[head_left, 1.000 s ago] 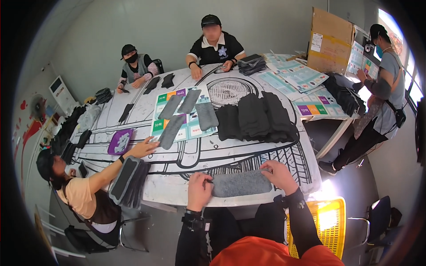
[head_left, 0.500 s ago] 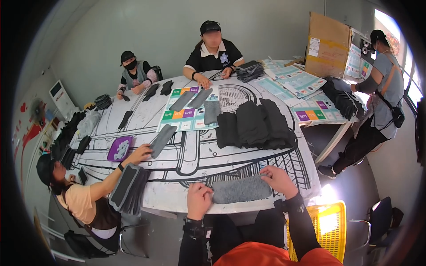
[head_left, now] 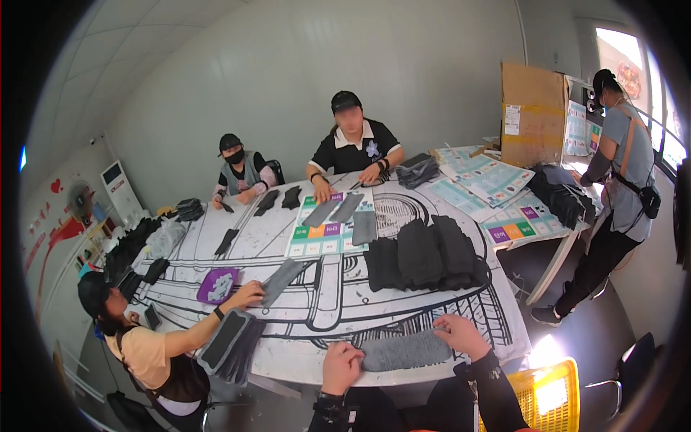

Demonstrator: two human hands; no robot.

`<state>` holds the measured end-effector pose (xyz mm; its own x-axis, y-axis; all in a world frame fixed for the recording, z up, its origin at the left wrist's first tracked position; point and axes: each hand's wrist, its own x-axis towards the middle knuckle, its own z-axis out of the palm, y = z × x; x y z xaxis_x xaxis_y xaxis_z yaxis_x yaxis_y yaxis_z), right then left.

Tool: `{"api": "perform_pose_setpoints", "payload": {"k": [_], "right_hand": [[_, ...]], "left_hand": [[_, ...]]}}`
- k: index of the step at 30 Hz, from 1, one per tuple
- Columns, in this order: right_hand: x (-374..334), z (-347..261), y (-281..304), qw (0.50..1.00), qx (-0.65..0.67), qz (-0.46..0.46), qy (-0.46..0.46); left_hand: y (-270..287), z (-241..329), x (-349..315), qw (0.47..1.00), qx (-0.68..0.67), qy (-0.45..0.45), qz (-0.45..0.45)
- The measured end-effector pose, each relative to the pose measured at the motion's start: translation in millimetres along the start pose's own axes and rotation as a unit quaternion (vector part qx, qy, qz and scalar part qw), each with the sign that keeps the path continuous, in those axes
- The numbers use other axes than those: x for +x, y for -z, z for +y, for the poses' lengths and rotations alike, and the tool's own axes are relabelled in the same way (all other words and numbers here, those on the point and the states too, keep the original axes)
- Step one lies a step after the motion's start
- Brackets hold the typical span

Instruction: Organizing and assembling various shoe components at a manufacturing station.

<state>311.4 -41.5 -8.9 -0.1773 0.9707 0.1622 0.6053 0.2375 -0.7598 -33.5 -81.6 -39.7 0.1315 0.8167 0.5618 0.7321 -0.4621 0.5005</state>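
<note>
A long grey fuzzy mop pad [head_left: 405, 351] lies flat along the near edge of the table, roughly crosswise in front of me. My left hand [head_left: 342, 366] has its fingers bent together at the pad's left end. At the upper right end, my right hand [head_left: 462, 336] pinches the pad's edge between thumb and fingers. Beyond my hands sit thick stacks of black pads [head_left: 421, 252]. Another grey pad [head_left: 283, 281] lies further left, under the fingertips of a person seated there.
The white table [head_left: 324, 367] carries black line drawings. Printed sheets [head_left: 306, 247] hold more grey pads near a person across from me. A purple tray [head_left: 234, 276] has small pale pieces. A pad stack [head_left: 232, 347] stands at the near left edge. A yellow basket [head_left: 568, 392] is beside my right arm.
The view has tilted up, so the whole scene sits lower and slightly further right. Both of my hands stay at the ends of the grey mop pad.
</note>
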Motion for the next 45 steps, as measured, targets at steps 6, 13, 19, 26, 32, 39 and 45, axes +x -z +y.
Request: {"api": "perform_pose_setpoints", "payload": {"k": [6, 13, 19, 26, 32, 39, 45], "right_hand": [[-1, 14, -2, 1.0, -0.011, -0.009, -0.004], [4, 19, -1, 0.999, 0.036, -0.029, -0.019], [8, 11, 5, 0.998, 0.052, -0.032, -0.024], [12, 22, 7, 0.982, 0.171, -0.067, -0.042], [10, 22, 24, 0.993, 0.105, 0.001, -0.051], [6, 4, 37, 0.991, 0.103, 0.069, -0.039], [17, -17, 47, 0.982, 0.049, 0.183, -0.004]], "left_hand": [[-1, 4, -2, 1.0, 0.009, 0.0, -0.001], [-1, 2, -1, 1.0, 0.016, -0.007, -0.005], [0, 3, 7, 1.0, 0.015, -0.012, 0.001], [-2, 0, 4, 1.0, 0.022, -0.008, -0.003], [-3, 0, 5, 1.0, -0.028, 0.014, -0.002], [-3, -10, 5, 0.995, -0.073, 0.062, -0.007], [-2, -10, 3, 0.996, -0.064, 0.068, -0.001]]}}
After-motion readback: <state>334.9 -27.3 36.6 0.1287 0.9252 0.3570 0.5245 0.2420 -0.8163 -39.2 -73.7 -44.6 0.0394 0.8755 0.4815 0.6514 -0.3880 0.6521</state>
